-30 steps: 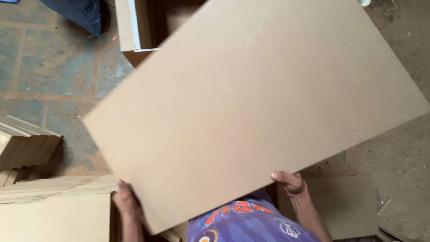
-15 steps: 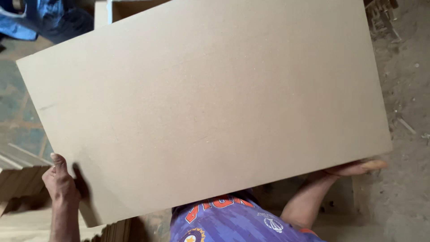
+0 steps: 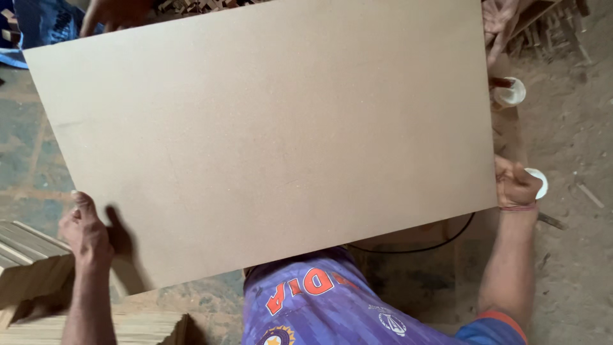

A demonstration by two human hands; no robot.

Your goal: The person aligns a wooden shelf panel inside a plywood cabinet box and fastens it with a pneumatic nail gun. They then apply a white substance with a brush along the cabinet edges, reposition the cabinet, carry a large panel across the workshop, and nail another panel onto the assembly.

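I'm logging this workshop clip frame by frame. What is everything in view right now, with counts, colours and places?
Fibreboard sheet: one, plain tan, held flat across most of the view.
Small cups: two, white, at the sheet's right edge, one partly behind the right hand.
Wooden boards: a stack, pale, lower left.
Wood offcuts: a pile, brown, upper right.
Cable: one, black, under the sheet's near edge.
Floor: dusty brown.
Another person's hands: two, at the sheet's far edge.
Left hand: grips the near-left edge.
Right hand: grips the right edge.
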